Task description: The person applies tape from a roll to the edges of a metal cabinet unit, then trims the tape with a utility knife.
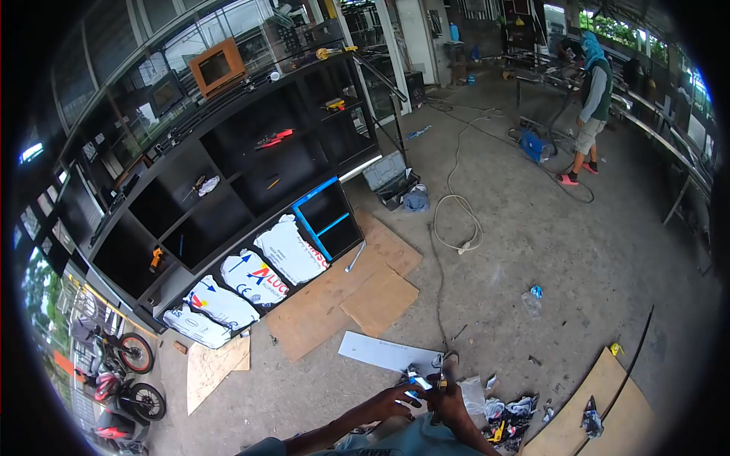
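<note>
Both hands are low in the view, close together in front of the teal shirt. My left hand (391, 400) has its fingers bent around a small shiny blue-and-white item (420, 381). My right hand (449, 400) is closed around a small dark and brass-coloured object (442, 384), too small to name. Just beyond the hands, a long white-grey panel (384, 352) lies on the floor. A dark cable (440, 304) runs along the floor toward the hands.
A black shelf cabinet (258, 110) with tools stands at left, by plywood (312, 323). An open toolbox (389, 178), coiled cord (456, 199) and scrap pile (511, 418) are on the floor. A person (595, 99) stands at upper right; motorcycles (122, 380) at lower left.
</note>
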`<state>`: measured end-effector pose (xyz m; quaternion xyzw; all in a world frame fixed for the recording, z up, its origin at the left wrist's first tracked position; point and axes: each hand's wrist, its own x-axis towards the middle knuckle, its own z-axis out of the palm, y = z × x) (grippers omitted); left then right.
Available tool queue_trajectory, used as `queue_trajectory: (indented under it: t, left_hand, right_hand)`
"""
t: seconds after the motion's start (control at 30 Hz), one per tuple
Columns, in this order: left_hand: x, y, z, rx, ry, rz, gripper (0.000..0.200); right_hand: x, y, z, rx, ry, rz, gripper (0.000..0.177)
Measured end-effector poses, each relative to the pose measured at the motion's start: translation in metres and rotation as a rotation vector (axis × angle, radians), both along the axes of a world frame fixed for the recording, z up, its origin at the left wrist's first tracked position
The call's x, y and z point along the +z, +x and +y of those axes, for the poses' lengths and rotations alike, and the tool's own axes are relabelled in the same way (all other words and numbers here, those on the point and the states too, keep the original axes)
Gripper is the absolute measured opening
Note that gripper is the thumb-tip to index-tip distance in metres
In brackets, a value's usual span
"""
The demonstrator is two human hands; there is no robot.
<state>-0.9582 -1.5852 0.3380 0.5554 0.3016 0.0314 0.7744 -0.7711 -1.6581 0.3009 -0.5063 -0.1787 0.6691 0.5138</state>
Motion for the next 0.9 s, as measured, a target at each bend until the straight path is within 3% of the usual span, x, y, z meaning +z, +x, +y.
queue_trajectory:
  t: [0.1,0.2,0.23,0.3,0.37,0.43,0.5,0.57,0.63,0.67,0.7,0.73,0.77,0.8,0.9]
  left_hand:
    - [0.007,0.033,0.072,0.091,0.047,-0.043,0.048]
    - [0.014,0.050,0.134,-0.031,0.442,0.029,0.037]
    - [0.022,0.053,0.145,-0.022,0.418,0.025,0.037]
    - [0.026,0.061,0.166,0.153,0.104,-0.061,0.038]
    - [0.025,0.077,0.196,0.226,0.112,-0.123,0.038]
    - [0.032,0.088,0.228,0.117,0.352,-0.066,0.041]
    - [0.008,0.096,0.254,0.252,0.126,-0.122,0.044]
    - [0.026,0.109,0.297,0.181,0.139,0.016,0.040]
    - [0.025,0.120,0.345,0.134,0.322,0.098,0.043]
    - [0.028,0.125,0.370,0.125,0.255,0.065,0.044]
    - [0.027,0.131,0.396,0.119,0.376,0.046,0.045]
    - [0.019,0.136,0.419,0.198,0.237,-0.100,0.046]
    - [0.032,0.143,0.445,0.178,0.312,-0.117,0.048]
    - [0.039,0.148,0.478,0.113,0.299,-0.088,0.049]
    - [0.035,0.146,0.544,0.020,0.293,-0.054,0.050]
  right_hand:
    - [0.025,0.031,0.090,0.004,0.156,-0.295,0.037]
    - [0.024,0.051,0.164,0.023,0.329,-0.369,0.036]
    - [0.028,0.057,0.183,0.092,0.299,-0.444,0.035]
    - [0.044,0.075,0.215,0.191,0.256,-0.543,0.034]
    - [0.059,0.085,0.254,0.178,0.276,-0.720,0.031]
    - [0.057,0.097,0.288,0.216,0.248,-0.727,0.032]
    - [0.046,0.114,0.322,0.227,0.281,-0.567,0.033]
    - [0.048,0.123,0.354,0.228,0.235,-0.669,0.034]
    - [0.071,0.133,0.392,0.264,0.145,-0.653,0.042]
    - [0.077,0.141,0.408,0.331,0.144,-0.635,0.051]
    - [0.083,0.146,0.422,0.365,0.157,-0.646,0.050]
    - [0.085,0.149,0.433,0.361,0.216,-0.741,0.049]
    - [0.107,0.150,0.450,0.429,0.213,-0.799,0.047]
    - [0.103,0.155,0.466,0.409,0.290,-0.849,0.047]
    - [0.129,0.173,0.532,0.152,0.050,-0.714,0.050]
